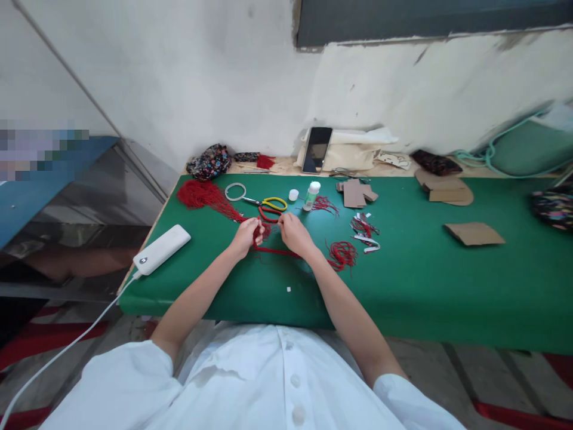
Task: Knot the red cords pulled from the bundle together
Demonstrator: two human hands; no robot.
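A length of red cord (268, 249) lies on the green table (447, 280), pinched between the left hand (245, 236) and right hand (293, 233), both closed on it. A large bundle of cord (201, 196) waits uncut beside scissors (268, 205); short trimmed pieces (342, 254) lie nearby.

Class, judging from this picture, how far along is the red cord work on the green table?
Done: cut red cord pieces lie beside cardboard pieces. In hand: the left hand and right hand pinch a red cord between them. Left: a large red cord bundle and a small tangle lie untouched; the yellow-handled scissors rest nearby.
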